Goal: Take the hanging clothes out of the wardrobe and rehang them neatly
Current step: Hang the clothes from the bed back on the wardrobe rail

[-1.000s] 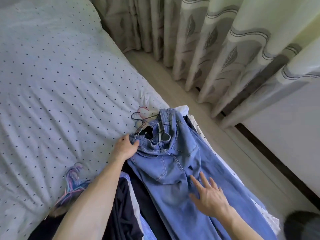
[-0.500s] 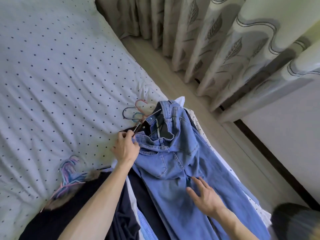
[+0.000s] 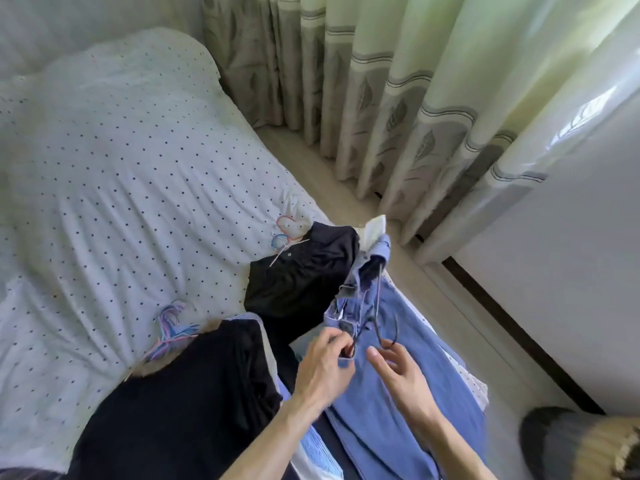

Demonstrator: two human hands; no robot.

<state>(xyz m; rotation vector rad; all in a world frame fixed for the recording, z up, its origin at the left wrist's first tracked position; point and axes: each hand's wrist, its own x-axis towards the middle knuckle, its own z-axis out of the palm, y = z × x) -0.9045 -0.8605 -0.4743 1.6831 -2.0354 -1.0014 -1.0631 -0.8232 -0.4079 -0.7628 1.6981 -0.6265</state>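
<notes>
Blue jeans [image 3: 375, 396] clamped in left hand [image 3: 323, 365] grip; right hand [image 3: 401, 374] grip apart, dark hanger [image 3: 378, 306] at its 12 o'clock.

Dotted bed [image 3: 121, 174], blue jeans [image 3: 391, 403], black garments [image 3: 304, 271], coloured hangers [image 3: 173, 327] atop.

A left hand [image 3: 325, 365] pinches the lifted waistband of light blue denim jeans [image 3: 381, 420] lying on a white bedspread with dark dots [image 3: 121, 168]; a right hand [image 3: 403, 374], fingers loosely spread, touches a thin dark wire hanger [image 3: 378, 299] at the waistband; a crumpled black garment [image 3: 304, 275] lies just beyond; cream leaf-patterned curtains [image 3: 398, 98] hang behind.
</notes>
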